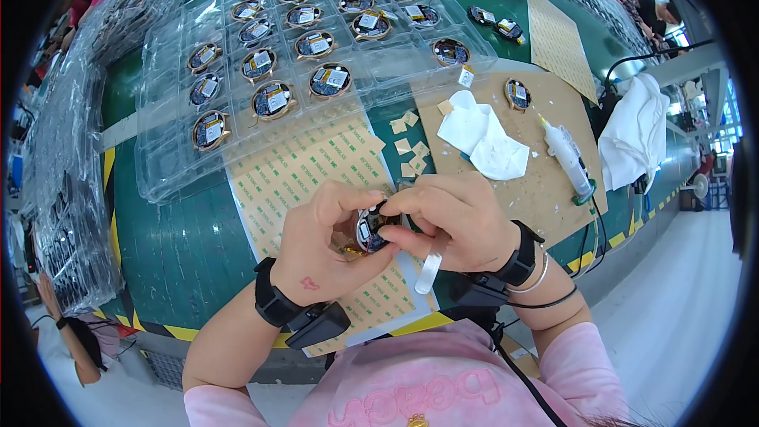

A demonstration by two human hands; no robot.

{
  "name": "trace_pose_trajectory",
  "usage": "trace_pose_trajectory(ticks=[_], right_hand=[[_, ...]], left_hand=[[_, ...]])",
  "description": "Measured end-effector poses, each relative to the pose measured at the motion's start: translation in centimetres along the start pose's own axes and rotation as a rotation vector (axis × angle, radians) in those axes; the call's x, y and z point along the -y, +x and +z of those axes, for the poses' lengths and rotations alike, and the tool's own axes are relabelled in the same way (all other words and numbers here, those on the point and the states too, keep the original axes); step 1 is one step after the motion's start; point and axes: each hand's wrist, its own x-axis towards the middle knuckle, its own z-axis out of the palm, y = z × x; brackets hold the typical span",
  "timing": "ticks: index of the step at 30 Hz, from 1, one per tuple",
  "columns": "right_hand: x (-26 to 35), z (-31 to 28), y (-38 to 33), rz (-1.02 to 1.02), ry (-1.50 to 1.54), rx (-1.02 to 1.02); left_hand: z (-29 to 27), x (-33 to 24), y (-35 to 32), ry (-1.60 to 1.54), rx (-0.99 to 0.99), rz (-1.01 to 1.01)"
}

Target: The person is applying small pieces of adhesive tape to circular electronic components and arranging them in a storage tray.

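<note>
In front of my chest, my left hand (pixel 324 229) is closed round the edge of a round watch case (pixel 369 229) with its electronics showing. The thumb and index finger of my right hand (pixel 447 217) pinch at the same case from the other side. A shiny white flat strip (pixel 429 270) sticks out below my right fingers; its upper end is hidden in the hand. Under both hands lies a tan sheet (pixel 304 178) with green print. Small tan squares (pixel 403 146) are scattered just beyond my fingers.
A clear compartment tray (pixel 178 166) holding several open watch cases stands at the far left. To the right, a brown board (pixel 553 213) bears white cloths (pixel 498 154), a white pen-like tool (pixel 565 154) with a cable and a watch module (pixel 518 94). Another white cloth (pixel 632 134) lies beyond.
</note>
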Motion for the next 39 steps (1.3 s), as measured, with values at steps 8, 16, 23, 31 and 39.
trace_pose_trajectory(ticks=[8, 16, 23, 31, 39], right_hand=[[-0.4, 0.5, -0.1, -0.08, -0.103, -0.035], [-0.5, -1.1, 0.1, -0.209, -0.075, 0.159], [-1.0, -1.1, 0.0, -0.23, 0.04, 0.198], [-0.6, -1.1, -0.1, -0.239, 0.031, 0.19], [-0.6, -0.6, -0.5, -0.292, -0.032, 0.118]], left_hand=[[0.5, 0.2, 0.2, 0.005, -0.007, 0.05], [0.2, -0.5, 0.3, -0.273, 0.099, -0.097], [-0.2, -1.0, 0.4, -0.296, 0.158, -0.052], [-0.9, -1.6, 0.3, -0.327, 0.258, -0.185], [-1.0, -1.6, 0.1, -0.447, 0.251, -0.229]])
